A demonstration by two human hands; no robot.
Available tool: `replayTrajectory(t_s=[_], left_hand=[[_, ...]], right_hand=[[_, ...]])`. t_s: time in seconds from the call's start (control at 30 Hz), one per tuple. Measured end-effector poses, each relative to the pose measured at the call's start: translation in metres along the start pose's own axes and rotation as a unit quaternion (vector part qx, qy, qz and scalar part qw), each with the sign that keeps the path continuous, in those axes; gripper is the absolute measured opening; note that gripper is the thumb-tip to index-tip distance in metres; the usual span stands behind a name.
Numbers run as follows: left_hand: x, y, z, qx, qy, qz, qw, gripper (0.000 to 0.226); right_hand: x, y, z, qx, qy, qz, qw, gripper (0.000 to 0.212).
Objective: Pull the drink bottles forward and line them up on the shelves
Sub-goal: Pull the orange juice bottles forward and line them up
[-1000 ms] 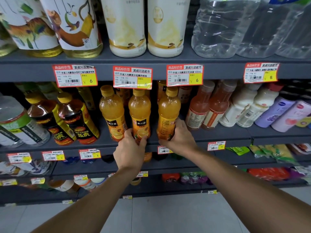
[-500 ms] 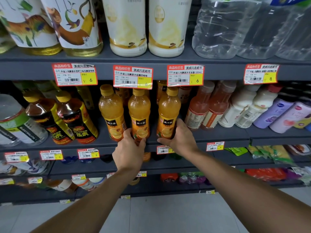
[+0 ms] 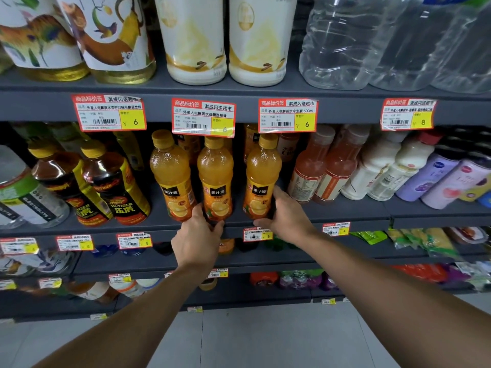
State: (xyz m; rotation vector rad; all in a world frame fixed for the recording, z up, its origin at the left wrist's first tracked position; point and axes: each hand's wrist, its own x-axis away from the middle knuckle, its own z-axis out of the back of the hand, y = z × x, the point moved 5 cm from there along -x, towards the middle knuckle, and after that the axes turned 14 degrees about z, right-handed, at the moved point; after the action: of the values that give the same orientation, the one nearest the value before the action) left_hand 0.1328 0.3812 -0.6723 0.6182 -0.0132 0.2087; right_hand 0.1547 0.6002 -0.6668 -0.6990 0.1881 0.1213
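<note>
Three orange juice bottles with yellow caps stand at the front of the grey middle shelf [image 3: 345, 211]. My left hand [image 3: 198, 239] grips the base of the middle orange juice bottle [image 3: 215, 179]. My right hand [image 3: 285, 216] wraps the lower part of the right orange juice bottle [image 3: 261, 179]. The left orange juice bottle [image 3: 172, 176] stands free, close beside my left hand. More orange bottles show dimly behind the front row.
Dark tiger-label bottles [image 3: 117, 187] lean at the left, pink drink bottles [image 3: 316, 168] and white bottles [image 3: 377, 168] at the right. Big bottles [image 3: 194, 41] fill the shelf above, with red price tags [image 3: 203, 116] hanging from its edge. Lower shelves hold more goods.
Both hands have stayed on the same two bottles. The right bottle stands a little further apart from the middle one, and the view has shifted slightly.
</note>
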Motion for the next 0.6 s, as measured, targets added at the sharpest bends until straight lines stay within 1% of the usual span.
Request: replayTrajectory(t_s=[0.1, 0.2, 0.4, 0.47, 0.57, 0.6], left_hand=[[0.0, 0.0, 0.0, -0.001, 0.0, -0.004, 1.0, 0.046], [-0.002, -0.002, -0.001, -0.004, 0.006, -0.012, 1.0, 0.047], [-0.003, -0.002, 0.002, -0.033, 0.011, -0.02, 0.999, 0.048], [0.0, -0.003, 0.004, -0.032, 0.018, -0.011, 0.999, 0.047], [0.006, -0.003, 0.006, -0.008, 0.038, 0.021, 0.999, 0.051], [0.008, -0.001, 0.005, -0.005, 0.04, 0.018, 0.999, 0.051]], right_hand=[[0.0, 0.007, 0.001, 0.002, -0.028, -0.001, 1.0, 0.074], [0.0, 0.008, 0.002, 0.006, -0.026, -0.002, 1.0, 0.071], [-0.002, 0.005, 0.003, -0.021, -0.04, -0.013, 0.999, 0.069], [-0.002, 0.006, 0.002, -0.022, -0.043, -0.01, 0.999, 0.07], [-0.002, 0.013, 0.0, -0.032, -0.049, -0.009, 0.998, 0.068], [-0.001, 0.011, 0.0, -0.034, -0.05, -0.006, 0.998, 0.068]])
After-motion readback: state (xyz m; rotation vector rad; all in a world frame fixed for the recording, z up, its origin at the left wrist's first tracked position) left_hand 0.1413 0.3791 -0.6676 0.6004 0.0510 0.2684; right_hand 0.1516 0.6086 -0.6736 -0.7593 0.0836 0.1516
